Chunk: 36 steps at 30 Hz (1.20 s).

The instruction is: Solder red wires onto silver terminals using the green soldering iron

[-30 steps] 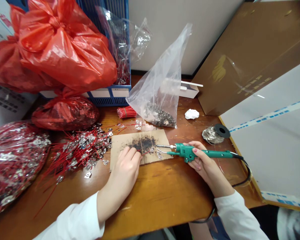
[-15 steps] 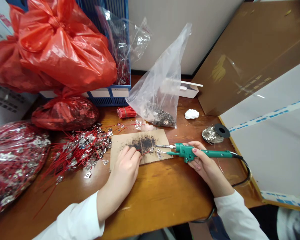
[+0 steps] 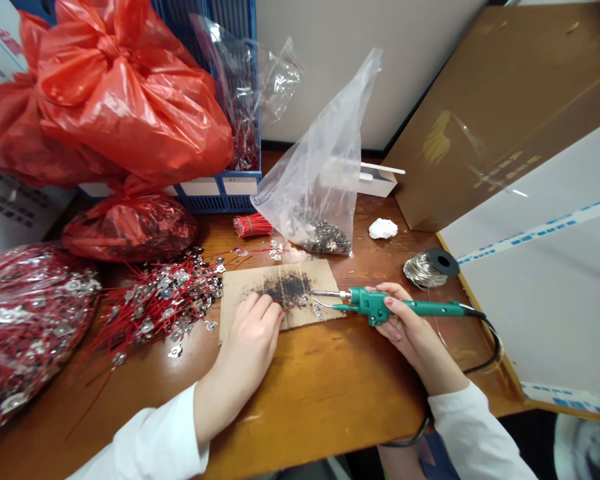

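My right hand (image 3: 405, 323) is wrapped round a green soldering iron (image 3: 375, 304), its metal tip pointing left over a scorched piece of cardboard (image 3: 240, 283). A thin curved feed tube runs below the tip. My left hand (image 3: 255, 327) rests on the cardboard, fingers pinched on a red wire (image 3: 291, 306). The wire's right end lies at a small metal tab (image 3: 303, 301), close to the iron's tip; whether they touch I cannot tell. More small metal tabs (image 3: 318, 311) lie just below the tip.
Left of the cardboard spreads a pile of red wires with metal tabs (image 3: 165, 300). Behind stand a clear bag of small parts (image 3: 325, 230), a red wire bundle (image 3: 253, 225) and a blue crate (image 3: 240, 183). Red bags (image 3: 130, 113) fill the left. A solder spool (image 3: 430, 268) sits right.
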Tool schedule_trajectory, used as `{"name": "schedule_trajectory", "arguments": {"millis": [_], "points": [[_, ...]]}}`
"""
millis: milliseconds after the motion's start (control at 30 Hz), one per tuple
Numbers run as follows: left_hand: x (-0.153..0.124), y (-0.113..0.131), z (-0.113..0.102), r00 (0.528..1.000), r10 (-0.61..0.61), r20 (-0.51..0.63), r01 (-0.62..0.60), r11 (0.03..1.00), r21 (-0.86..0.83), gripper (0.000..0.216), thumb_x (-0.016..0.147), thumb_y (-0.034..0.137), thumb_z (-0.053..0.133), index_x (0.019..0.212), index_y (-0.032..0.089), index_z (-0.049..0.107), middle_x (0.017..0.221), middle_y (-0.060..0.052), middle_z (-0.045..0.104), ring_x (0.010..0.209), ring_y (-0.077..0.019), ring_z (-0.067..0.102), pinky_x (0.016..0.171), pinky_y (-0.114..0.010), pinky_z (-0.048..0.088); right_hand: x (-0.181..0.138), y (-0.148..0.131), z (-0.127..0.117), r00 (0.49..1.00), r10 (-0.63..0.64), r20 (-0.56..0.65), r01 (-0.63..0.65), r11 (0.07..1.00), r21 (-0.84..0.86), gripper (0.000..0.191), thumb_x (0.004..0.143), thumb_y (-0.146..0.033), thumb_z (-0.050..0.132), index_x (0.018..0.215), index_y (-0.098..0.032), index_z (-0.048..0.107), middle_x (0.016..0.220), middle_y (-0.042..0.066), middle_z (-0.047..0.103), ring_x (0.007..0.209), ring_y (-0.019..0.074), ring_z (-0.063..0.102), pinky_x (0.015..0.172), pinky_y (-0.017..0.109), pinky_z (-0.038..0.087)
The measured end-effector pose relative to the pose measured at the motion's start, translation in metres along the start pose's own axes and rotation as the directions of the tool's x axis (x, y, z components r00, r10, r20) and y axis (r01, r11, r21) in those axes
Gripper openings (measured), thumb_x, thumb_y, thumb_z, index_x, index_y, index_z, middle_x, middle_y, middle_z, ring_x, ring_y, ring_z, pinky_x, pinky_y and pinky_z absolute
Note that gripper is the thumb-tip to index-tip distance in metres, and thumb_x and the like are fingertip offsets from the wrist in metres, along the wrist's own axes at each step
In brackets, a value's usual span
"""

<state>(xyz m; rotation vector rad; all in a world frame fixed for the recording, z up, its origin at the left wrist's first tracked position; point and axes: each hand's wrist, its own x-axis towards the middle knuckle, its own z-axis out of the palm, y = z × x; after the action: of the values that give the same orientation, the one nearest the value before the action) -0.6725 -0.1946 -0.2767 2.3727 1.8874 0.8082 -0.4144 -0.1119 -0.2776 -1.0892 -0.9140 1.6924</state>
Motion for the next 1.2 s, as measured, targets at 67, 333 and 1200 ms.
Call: {"name": "schedule_trajectory", "arguments": {"millis": [67,333,1200], "points": [[0.000,0.000,0.000,1.000,0.005,-0.008,-0.005,1.000,0.000,0.024,0.095,0.011,0.044,0.077,0.017,0.057,0.076,-0.004,0.057,0.076,-0.0199,0.051,0.070,-0.033,0.048,0.000,-0.001,0.001,1.000,0.008,-0.002,-0.008,1.000,0.000,0.023,0.068,-0.031,0.077,0.086,-0.024,0.064,0.094,0.003,0.074,0.036,-0.0002,0.023,0.036,0.018,0.013],[0.000,0.000,0.000,1.000,0.015,-0.014,-0.015,1.000,0.009,0.023,0.095,0.011,0.044,0.077,0.016,0.058,0.075,-0.005,0.057,0.075,-0.0204,0.050,0.069,-0.034,0.047,0.000,0.000,0.000,1.000,-0.001,-0.003,0.001,1.000,-0.003,0.022,0.070,-0.031,0.075,0.087,-0.023,0.063,0.096,0.004,0.073,0.037,0.0001,0.024,0.036,0.018,0.014],[-0.002,0.000,-0.001,1.000,0.011,-0.005,-0.010,0.997,0.071,0.023,0.094,0.009,0.043,0.079,0.018,0.058,0.074,-0.004,0.057,0.072,-0.0209,0.051,0.066,-0.034,0.047,0.006,0.004,-0.015,0.999,0.025,-0.039,-0.022,0.997,0.074,0.025,0.075,-0.038,0.075,0.094,-0.028,0.063,0.092,0.001,0.070,0.034,-0.0005,0.024,0.033,0.019,0.020]]}}
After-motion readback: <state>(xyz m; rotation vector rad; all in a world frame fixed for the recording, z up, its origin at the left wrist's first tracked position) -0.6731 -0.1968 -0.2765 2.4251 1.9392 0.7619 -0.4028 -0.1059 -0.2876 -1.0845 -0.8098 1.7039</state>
